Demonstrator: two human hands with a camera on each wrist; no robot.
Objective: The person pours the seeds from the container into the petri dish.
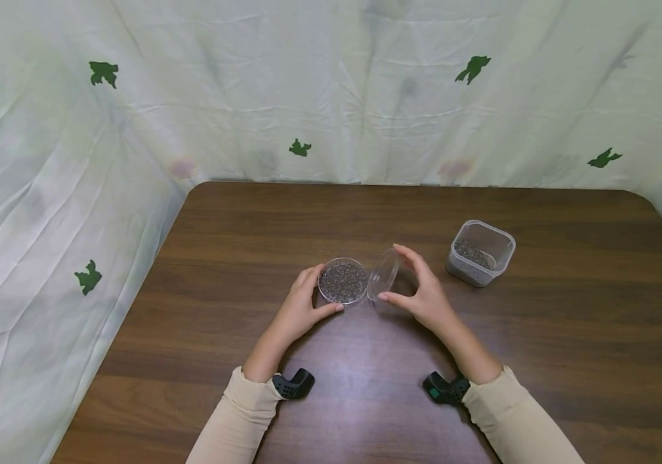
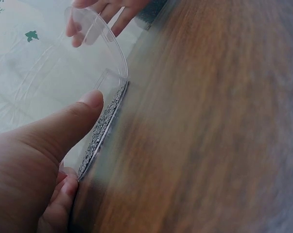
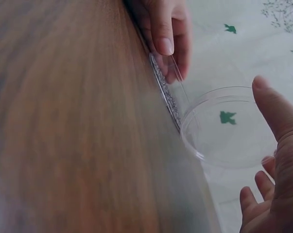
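Observation:
A clear petri dish (image 1: pixel 333 260) stands on the table, holding a layer of dark grey, seed-like grains (image 1: pixel 342 283). My left hand (image 1: pixel 298 309) holds the dish at its left side, thumb at the near edge and fingers at the far left. In my right hand (image 1: pixel 430 299), the clear round lid (image 1: pixel 385 274) is pinched between thumb and fingers. That lid is tilted steeply beside the dish, its lower edge close to the dish's right rim. From the right wrist, the lid (image 3: pixel 197 153) appears face-on; whether it touches the dish, I cannot tell.
A square clear plastic tub (image 1: pixel 472 276) with some of the same dark grains stands right of my right hand. The brown wooden table (image 1: pixel 261 219) meets a pale curtain (image 1: pixel 238 96) with green patches behind and at the left. Black wrist devices sit at both sleeves.

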